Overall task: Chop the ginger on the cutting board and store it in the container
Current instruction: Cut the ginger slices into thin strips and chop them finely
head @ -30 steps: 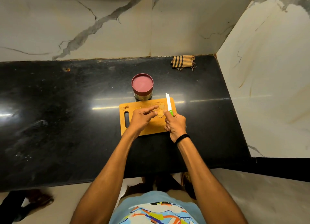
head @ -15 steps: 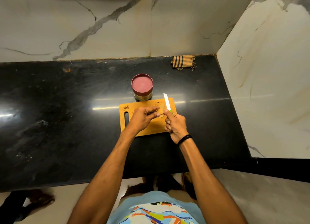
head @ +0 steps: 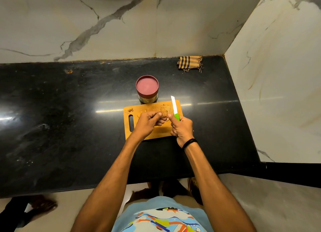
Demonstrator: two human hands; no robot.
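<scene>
Pinching a ginger piece (head: 164, 113) in the curled left hand (head: 147, 122) over the cutting board (head: 161, 132). Gripping a green-handled knife (head: 174, 104) in the right hand (head: 182, 129), white blade pointing away, just beside the ginger. Working with the maroon-lidded container (head: 147, 89) standing just behind the board on the dark surface (head: 69, 118).

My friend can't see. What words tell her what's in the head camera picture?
A person's left hand holds ginger over an orange board while the right hand grips a green-handled knife, blade pointing away. A lidded container stands behind the board on a black counter.
</scene>
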